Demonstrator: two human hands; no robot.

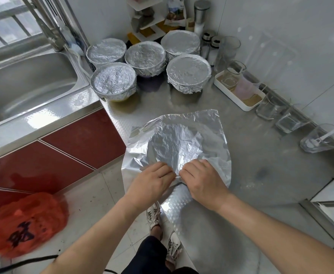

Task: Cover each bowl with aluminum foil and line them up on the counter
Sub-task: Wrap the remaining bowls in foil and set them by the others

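Foil sheet (pixel 182 143) lies draped over a round shape, presumably a bowl, on the steel tabletop (pixel 261 155) just ahead of both hands. Left hand (pixel 152 182) and right hand (pixel 201 180) side by side, fingers curled, pinching the sheet's near edge between them. Five foil-covered bowls (pixel 189 73) clustered well beyond the hands, toward the back wall. Sink (pixel 24 86) far left of the hands; glass jars (pixel 288 119) along the wall to the right. Red cabinet fronts (pixel 63 151) below left.
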